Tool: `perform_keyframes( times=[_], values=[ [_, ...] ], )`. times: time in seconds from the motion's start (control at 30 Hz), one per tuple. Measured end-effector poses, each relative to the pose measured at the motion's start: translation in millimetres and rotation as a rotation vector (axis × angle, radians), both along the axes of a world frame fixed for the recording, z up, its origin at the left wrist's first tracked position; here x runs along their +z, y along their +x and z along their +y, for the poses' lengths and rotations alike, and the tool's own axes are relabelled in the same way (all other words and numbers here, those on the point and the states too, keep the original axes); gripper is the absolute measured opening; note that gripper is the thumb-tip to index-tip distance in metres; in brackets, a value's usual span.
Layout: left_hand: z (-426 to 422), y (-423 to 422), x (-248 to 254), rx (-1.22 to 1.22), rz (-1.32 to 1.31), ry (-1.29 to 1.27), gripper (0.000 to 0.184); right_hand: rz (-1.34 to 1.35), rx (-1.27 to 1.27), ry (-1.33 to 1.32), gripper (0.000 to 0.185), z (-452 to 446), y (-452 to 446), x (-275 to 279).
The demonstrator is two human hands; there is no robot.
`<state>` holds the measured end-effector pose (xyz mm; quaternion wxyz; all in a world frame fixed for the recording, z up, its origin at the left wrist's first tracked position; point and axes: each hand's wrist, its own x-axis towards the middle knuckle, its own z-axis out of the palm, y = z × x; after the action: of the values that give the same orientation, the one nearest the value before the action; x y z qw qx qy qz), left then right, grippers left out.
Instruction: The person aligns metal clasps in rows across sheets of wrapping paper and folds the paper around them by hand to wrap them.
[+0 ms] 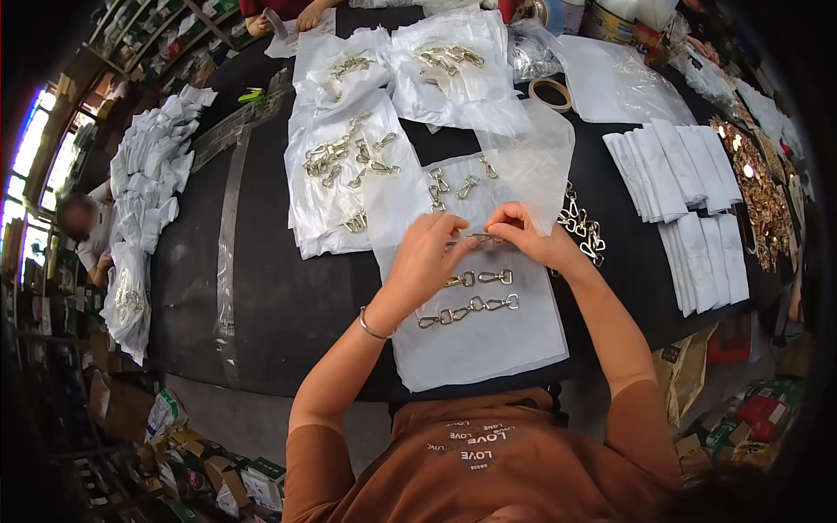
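Note:
My left hand (pixel 425 253) and my right hand (pixel 528 234) meet over a sheet of white tissue paper (pixel 475 357). Pinched between the fingertips of both is a metal swivel snap hook (pixel 478 235), partly hidden by the fingers. Below the hands, a row of snap hooks (pixel 468 309) lies on the paper, with another row (pixel 494 277) just above it, partly covered by my left hand. Beyond my fingers are a few loose snap hooks (pixel 467 186). A pile of snap hooks (pixel 582 228) lies beside my right forearm, next to the paper.
Tissue sheets with snap hooks (pixel 327 161) lie to the left. Folded white packets (pixel 697 253) are stacked at right, near gold-coloured metal pieces (pixel 751 187). White wrapped bundles (pixel 153 174) line the left edge. A tape roll (pixel 550 95) sits farther back. Another person's hand (pixel 310 16) shows at the far edge.

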<state>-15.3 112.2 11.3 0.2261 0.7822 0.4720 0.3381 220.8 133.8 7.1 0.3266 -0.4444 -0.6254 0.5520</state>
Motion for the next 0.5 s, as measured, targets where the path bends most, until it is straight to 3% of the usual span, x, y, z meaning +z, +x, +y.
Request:
perform_keyframes(
  times=[0.07,0.2,0.4,0.5],
  values=[
    [2,-4,-4,0.002,0.037,0.152,0.018,-0.015,-0.006,-0.01,0.007,1,2,0],
    [-6,-17,-12,-0.026,0.202,0.073,0.021,-0.156,-0.033,0.122,0.005,-5,-2,0],
    [-25,-33,6,-0.028,0.159,0.14,0.02,-0.351,-0.073,0.199,0.006,-29,-7,27],
    [-47,-61,3,-0.094,0.156,-0.001,0.018,-0.459,0.087,0.372,0.01,-43,6,19]
  ],
)
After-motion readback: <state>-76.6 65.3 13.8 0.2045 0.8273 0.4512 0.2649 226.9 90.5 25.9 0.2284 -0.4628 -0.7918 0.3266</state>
